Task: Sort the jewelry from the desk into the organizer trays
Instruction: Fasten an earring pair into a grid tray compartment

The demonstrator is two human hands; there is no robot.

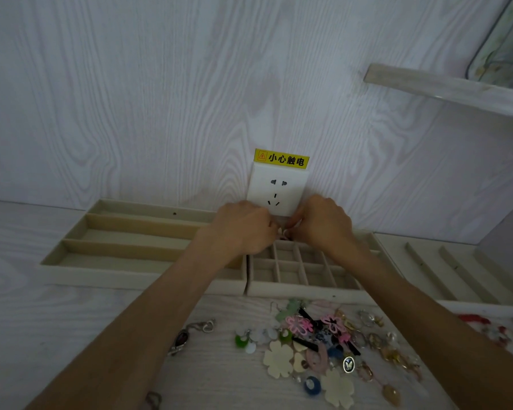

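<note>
— Where are the hands?
— The left hand (243, 226) and right hand (320, 221) meet over the back of the grid tray (305, 279); their curled fingers pinch a small pale piece (283, 233) between them.
— And the rest?
— The jewelry pile (323, 344) lies on the tabletop (18, 306), in front of the tray; the long-slot tray (125, 247) sits left.

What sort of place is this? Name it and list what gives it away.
Probably a desk at home, in a bedroom or dressing corner. Clues: beige organizer trays against a wood-grain wall, a loose pile of jewelry on the desk, and a wall socket with a yellow warning label just above the desk.
</note>
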